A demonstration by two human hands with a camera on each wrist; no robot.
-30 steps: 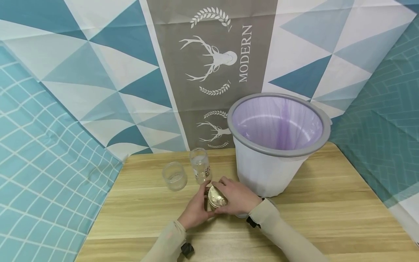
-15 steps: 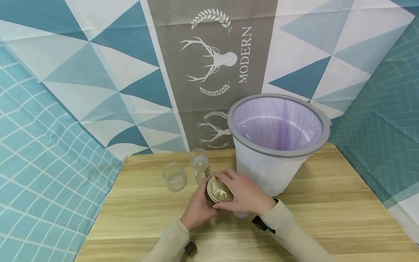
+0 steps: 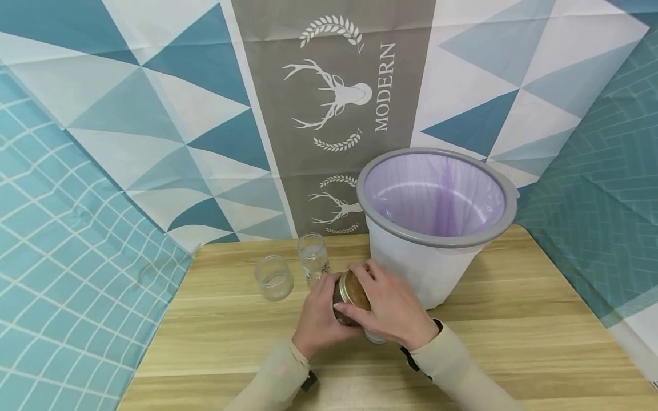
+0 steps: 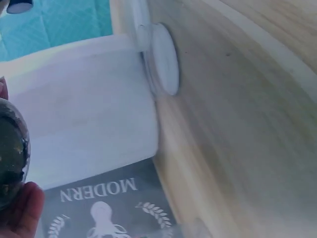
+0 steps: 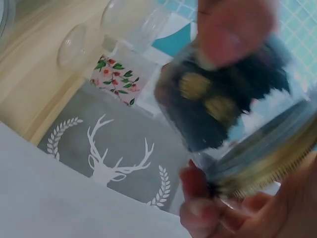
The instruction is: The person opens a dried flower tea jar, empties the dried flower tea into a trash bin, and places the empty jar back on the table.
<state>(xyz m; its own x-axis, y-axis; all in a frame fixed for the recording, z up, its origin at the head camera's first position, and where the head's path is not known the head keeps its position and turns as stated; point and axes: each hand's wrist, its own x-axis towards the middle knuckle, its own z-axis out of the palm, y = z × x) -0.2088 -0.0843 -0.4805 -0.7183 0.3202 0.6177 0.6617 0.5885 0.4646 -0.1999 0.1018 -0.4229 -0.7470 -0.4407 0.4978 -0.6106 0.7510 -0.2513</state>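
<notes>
Both hands hold a glass jar point(image 3: 343, 313) with dark contents and a gold lid point(image 3: 361, 288), tilted over the wooden table. My left hand point(image 3: 320, 322) grips the jar's body from the left. On the right, my right hand point(image 3: 398, 311) curls its fingers and thumb around the lid. The right wrist view shows dark, clumped contents with paler round pieces inside the jar point(image 5: 208, 106), and the lid's ridged gold edge point(image 5: 272, 171). In the left wrist view, only the jar's rounded base point(image 4: 12, 153) shows at the left edge, with fingers point(image 4: 30, 208) against it.
A white bin point(image 3: 406, 268) with a purple liner stands behind my right hand. Beyond my left hand are a short clear glass point(image 3: 275, 279) and a taller patterned glass point(image 3: 313, 260). A round, pale-rimmed object point(image 3: 376, 338) lies partly hidden beneath my right hand.
The jar has come up and moved slightly right in both hands. Its lid has tipped from facing me toward the right, and my right hand has turned with it.
</notes>
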